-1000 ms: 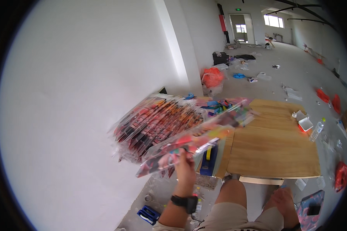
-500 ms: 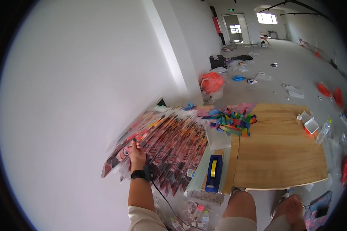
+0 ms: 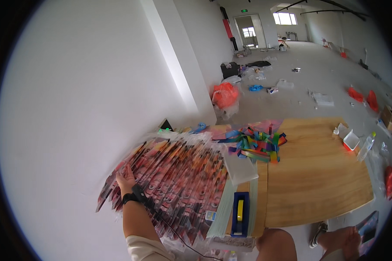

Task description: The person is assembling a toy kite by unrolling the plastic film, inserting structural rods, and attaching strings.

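A wide, overlapping row of pink and red printed pieces point(image 3: 174, 174) in clear plastic sleeves lies on the left of the work surface, beside the white wall. My left hand point(image 3: 125, 178) reaches over the row's left end with its fingers apart. It touches or nearly touches the outermost pieces, and nothing shows gripped in it. On that wrist is a black band point(image 3: 133, 196) with a cable. My right hand point(image 3: 352, 240) appears blurred at the lower right, by my bent knee. How its fingers are set cannot be made out.
Rainbow-coloured ribbons point(image 3: 259, 145) lie heaped behind a pile of clear sleeves point(image 3: 240, 169). A blue tape dispenser point(image 3: 240, 215) with yellow tape stands near the front edge. Right of it is a wooden board point(image 3: 313, 174). A white tray point(image 3: 351, 141) and a plastic bottle point(image 3: 366, 147) are at its far right.
My left hand has moved left and a little down along the row, and its fingers have spread. The view has shifted slightly.
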`<state>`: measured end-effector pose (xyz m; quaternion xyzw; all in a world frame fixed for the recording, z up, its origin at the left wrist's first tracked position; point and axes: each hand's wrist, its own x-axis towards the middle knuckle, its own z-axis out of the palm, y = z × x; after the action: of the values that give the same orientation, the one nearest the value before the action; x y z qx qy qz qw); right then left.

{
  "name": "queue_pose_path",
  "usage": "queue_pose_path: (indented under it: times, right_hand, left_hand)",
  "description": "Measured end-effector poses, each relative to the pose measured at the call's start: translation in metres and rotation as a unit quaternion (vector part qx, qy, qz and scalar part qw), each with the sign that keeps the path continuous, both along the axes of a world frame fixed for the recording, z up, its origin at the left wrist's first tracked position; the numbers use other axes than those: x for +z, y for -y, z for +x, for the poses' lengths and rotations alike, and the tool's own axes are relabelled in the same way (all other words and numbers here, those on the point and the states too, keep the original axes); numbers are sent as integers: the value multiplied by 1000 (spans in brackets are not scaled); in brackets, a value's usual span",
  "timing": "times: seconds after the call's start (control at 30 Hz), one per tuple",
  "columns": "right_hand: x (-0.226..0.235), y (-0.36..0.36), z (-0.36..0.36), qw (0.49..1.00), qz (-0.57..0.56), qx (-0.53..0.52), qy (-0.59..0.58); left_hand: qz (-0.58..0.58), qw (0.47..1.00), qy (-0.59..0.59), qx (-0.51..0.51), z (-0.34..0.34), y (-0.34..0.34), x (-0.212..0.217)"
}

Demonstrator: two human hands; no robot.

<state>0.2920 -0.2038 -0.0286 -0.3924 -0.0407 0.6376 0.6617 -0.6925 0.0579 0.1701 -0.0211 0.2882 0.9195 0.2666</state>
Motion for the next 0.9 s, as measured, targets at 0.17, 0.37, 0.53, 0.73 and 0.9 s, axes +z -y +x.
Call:
queue_pose_path:
  times: [0.17,0.37,0.53,0.73,0.9]
  right_hand:
    - [-25,14,35,998,36,39,-29]
    - [-2,24,11,785,-7,151,601]
    - [22,11,-28,991,-67,-53,104]
    - [24,-11,-42,993,25,89,74]
    - [87,-31,-90,951,187,244,30]
  left_hand:
    - [-16,996,46,-68,-47,-1,-12]
    - [83,977,65,-187,-65,12,-20]
    - [78,971,-1,-228,-10,23,33]
    - [65,902,-197,-379,163,46,99]
    - [-19,771,-373,-517,310,85,67]
